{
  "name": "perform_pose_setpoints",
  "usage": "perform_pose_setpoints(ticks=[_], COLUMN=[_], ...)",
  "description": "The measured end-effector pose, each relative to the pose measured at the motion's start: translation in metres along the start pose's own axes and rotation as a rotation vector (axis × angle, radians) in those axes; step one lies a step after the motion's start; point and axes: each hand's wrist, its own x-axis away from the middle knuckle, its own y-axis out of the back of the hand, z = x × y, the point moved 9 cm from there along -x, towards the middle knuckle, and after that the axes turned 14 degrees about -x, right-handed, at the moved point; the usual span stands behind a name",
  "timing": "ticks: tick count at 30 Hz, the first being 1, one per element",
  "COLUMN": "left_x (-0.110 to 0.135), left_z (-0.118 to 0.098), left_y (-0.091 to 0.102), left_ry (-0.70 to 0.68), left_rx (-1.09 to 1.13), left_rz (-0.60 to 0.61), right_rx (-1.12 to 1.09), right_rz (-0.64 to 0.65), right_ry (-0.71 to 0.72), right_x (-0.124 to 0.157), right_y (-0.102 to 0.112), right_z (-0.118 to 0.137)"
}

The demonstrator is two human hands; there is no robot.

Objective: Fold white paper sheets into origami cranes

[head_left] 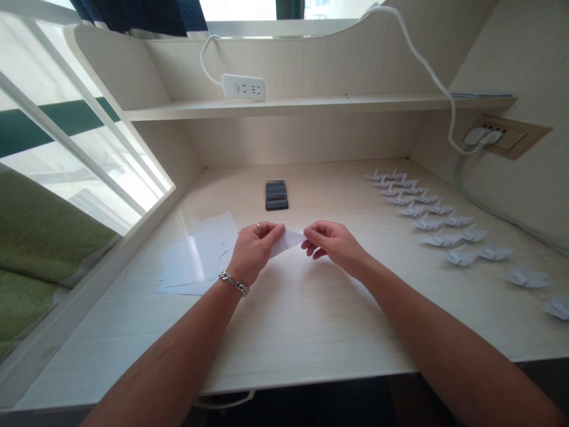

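Note:
A small folded piece of white paper is held just above the pale wooden desk, between both hands. My left hand, with a ring and a chain bracelet, pinches its left end. My right hand pinches its right end with thumb and fingertips. A loose pile of white paper sheets lies flat on the desk just left of my left hand.
Several folded white paper cranes stand in rows along the right of the desk. A dark phone lies behind my hands. A white power strip sits on the shelf; its cable runs to a wall socket. A window is at left.

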Motion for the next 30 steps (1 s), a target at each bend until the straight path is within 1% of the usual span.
perform_pose_setpoints(ticks=[3, 6, 9, 13, 18, 25, 30], left_x=[0.0, -0.001, -0.003, -0.004, -0.002, 0.006, 0.008], left_z=[0.001, 0.005, 0.009, 0.012, 0.011, 0.017, 0.017], left_y=[-0.004, -0.006, -0.005, -0.004, -0.009, -0.015, -0.015], left_ry=[0.005, 0.035, 0.054, 0.084, 0.125, 0.309, 0.333], left_rx=[0.034, 0.092, 0.133, 0.171, 0.238, 0.277, 0.26], left_rz=[0.027, 0.033, 0.024, 0.024, 0.059, 0.113, 0.121], right_rx=[0.035, -0.016, -0.066, -0.121, -0.119, -0.208, -0.224], right_rz=[0.022, 0.016, -0.009, -0.05, -0.007, -0.012, -0.009], right_ry=[0.007, -0.039, -0.058, -0.015, 0.007, -0.026, -0.037], right_x=[-0.001, -0.002, -0.002, -0.002, 0.0, 0.001, 0.0], right_y=[-0.004, -0.003, 0.001, 0.007, 0.0, -0.003, -0.003], right_z=[-0.004, -0.009, -0.008, 0.0, 0.002, 0.0, -0.002])
